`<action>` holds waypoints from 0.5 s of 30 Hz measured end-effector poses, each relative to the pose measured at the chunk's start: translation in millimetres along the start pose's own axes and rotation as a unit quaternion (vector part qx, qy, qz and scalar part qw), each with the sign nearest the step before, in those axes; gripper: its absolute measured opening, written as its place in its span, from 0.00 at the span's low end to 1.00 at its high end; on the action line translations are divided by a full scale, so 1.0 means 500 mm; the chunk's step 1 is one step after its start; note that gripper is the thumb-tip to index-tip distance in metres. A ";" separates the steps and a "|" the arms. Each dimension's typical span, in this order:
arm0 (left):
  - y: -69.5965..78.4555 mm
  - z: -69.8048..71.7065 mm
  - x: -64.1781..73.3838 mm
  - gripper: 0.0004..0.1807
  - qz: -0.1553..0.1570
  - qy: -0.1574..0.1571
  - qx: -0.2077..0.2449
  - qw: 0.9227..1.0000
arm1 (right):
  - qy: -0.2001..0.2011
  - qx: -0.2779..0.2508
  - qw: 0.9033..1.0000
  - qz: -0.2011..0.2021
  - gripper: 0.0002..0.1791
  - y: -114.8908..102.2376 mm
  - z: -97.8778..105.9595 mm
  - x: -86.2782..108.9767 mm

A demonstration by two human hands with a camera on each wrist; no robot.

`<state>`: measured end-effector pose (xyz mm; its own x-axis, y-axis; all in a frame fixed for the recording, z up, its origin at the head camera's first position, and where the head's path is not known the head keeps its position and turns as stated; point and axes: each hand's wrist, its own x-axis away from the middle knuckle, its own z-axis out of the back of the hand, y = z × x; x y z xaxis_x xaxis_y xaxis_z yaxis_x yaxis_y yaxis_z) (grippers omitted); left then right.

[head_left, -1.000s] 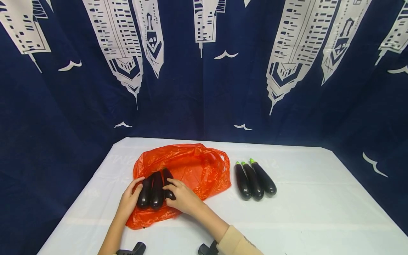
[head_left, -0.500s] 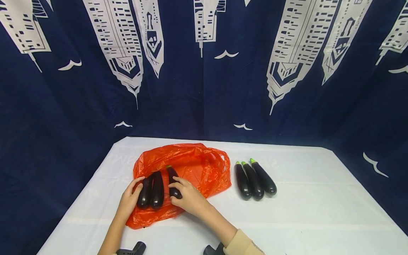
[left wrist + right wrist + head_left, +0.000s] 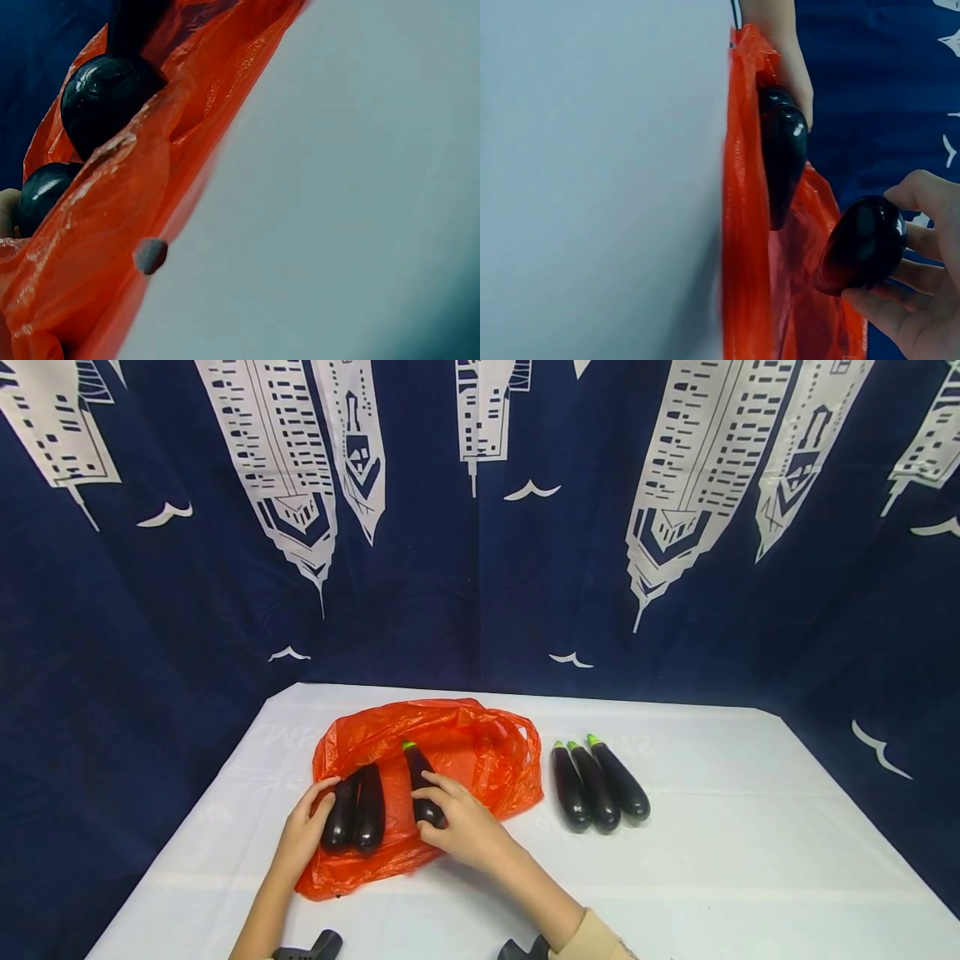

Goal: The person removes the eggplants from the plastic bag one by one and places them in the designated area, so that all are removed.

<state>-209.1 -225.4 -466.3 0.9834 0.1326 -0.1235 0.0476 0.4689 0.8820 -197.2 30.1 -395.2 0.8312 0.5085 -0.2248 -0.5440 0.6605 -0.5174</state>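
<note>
An orange-red plastic bag (image 3: 472, 760) lies spread on the table with three dark eggplants on it. My right hand (image 3: 467, 827) grips one eggplant (image 3: 422, 768) by its thick end, the green stem pointing away from me. In the right wrist view the thumb and fingers go round that eggplant's end. At the bag's left side, my left hand (image 3: 302, 831) rests against the outer left eggplant (image 3: 342, 814), its fingers reaching along the side. Another eggplant (image 3: 370, 810) lies right beside that one. The left wrist view shows mostly eggplant ends and bag.
Right of the bag, three more eggplants (image 3: 598, 785) lie side by side, green stems away from me. Everything rests on a white table (image 3: 750, 860). A dark blue curtain (image 3: 480, 577) with white building prints hangs behind.
My right hand has moved its eggplant to the right and slightly away from me, opening a gap beside the other two in the bag. The left hand has stayed in place.
</note>
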 end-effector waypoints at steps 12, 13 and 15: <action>0.002 0.003 0.003 0.24 0.005 -0.006 0.000 1.000 | -0.008 0.037 0.999 0.009 0.20 -0.002 0.028 0.033; 0.003 0.003 0.003 0.24 0.004 -0.006 0.000 1.000 | -0.008 0.041 0.999 0.012 0.20 -0.001 0.029 0.036; 0.003 0.004 0.003 0.24 0.003 -0.006 0.000 1.000 | -0.009 0.048 0.999 0.017 0.20 0.001 0.032 0.043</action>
<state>-207.5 -226.2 -464.6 0.9856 0.1258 -0.1130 0.0414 0.4682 0.8826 -181.6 50.2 -387.4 0.8106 0.5401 -0.2262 -0.5808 0.6922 -0.4284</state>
